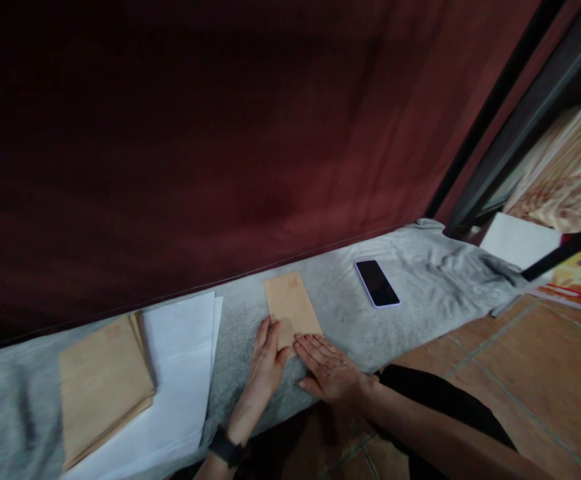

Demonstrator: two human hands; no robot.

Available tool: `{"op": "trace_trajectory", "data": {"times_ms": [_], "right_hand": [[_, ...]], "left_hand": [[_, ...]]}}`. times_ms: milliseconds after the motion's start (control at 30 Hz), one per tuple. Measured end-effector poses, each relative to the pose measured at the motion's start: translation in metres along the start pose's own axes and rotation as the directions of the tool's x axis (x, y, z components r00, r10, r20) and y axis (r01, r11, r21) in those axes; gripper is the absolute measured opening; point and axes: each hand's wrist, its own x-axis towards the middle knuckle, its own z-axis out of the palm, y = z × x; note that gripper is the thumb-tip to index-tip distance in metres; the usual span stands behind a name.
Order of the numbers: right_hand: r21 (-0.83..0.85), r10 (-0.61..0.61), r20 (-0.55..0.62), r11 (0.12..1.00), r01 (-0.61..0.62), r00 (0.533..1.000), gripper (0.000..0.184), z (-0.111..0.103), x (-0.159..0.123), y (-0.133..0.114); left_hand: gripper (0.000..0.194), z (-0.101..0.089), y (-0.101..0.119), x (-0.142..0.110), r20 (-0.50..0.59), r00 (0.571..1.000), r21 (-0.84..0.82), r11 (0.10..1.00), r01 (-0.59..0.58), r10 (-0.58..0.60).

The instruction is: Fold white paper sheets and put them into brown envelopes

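In the head view, a brown envelope point(293, 303) lies on the cloth-covered bench point(243, 327), its lower end toward the near edge. The left hand point(267, 357) curls at the envelope's left side; whether it pinches the paper cannot be told. The right hand point(331, 368) lies open, fingers flat on the lower end. Uneven pressure over the soft cloth could crease the paper.

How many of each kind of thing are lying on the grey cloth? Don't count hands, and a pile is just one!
Loose envelope: 1
Envelope pile: 1
Paper pile: 1
Phone: 1
Total: 4
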Motion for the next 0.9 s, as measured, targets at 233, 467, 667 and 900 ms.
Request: {"op": "trace_trajectory", "data": {"times_ms": [233, 467, 667, 900], "right_hand": [[-0.06, 0.038, -0.03, 0.997, -0.04, 0.999, 0.069, -0.006, -0.014, 0.018], [-0.085, 0.078, -0.007, 0.993, -0.079, 0.997, 0.069, -0.013, -0.021, 0.026], [-0.097, 0.09, 0.042, 0.992, -0.085, 0.995, 0.069, -0.017, -0.018, 0.023], [-0.134, 0.137, 0.033, 0.982, -0.131, 0.99, 0.061, -0.015, -0.005, 0.017]], "left_hand": [[0.06, -0.006, -0.016, -0.003, -0.021, 0.998, 0.071, 0.995, 0.064, -0.063], [0.056, -0.017, -0.004, -0.001, -0.038, 0.998, 0.167, 0.984, 0.06, -0.054], [0.051, -0.022, 0.02, -0.008, -0.047, 0.998, 0.219, 0.975, 0.045, -0.035], [0.069, -0.022, 0.032, 0.0, 0.061, 0.963, 0.052, 0.964, 0.261, -0.264]]}}
